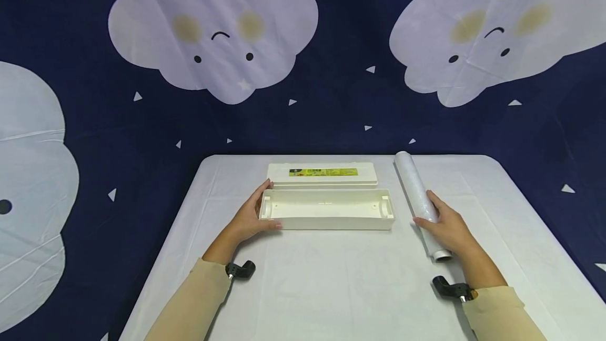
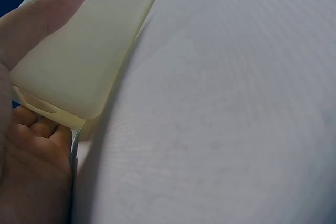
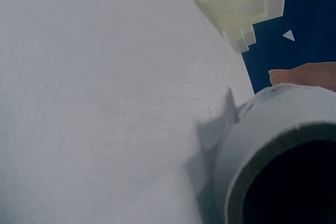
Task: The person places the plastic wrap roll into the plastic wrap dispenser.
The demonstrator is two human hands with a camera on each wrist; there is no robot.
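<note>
A long, open cream plastic box (image 1: 326, 223) lies on the table, its hollow inside facing up. My left hand (image 1: 247, 218) grips its left end, thumb on the front wall; in the left wrist view the thumb (image 2: 47, 17) lies across the box wall (image 2: 94, 51), and curled fingers show at its end. Over on the right, my right hand (image 1: 447, 227) holds a roll of plastic wrap (image 1: 411, 178), slanted with its far end leaning left. The right wrist view shows the roll's hollow near end (image 3: 262, 124) close up, with one fingertip above it; the other fingers are hidden.
Directly behind the box sits a matching cream lid (image 1: 326, 179) with a yellow-green label. A white cloth covers the table (image 1: 331, 283). Beyond the table's back edge hangs a dark blue backdrop (image 1: 341, 120) with clouds and small triangles.
</note>
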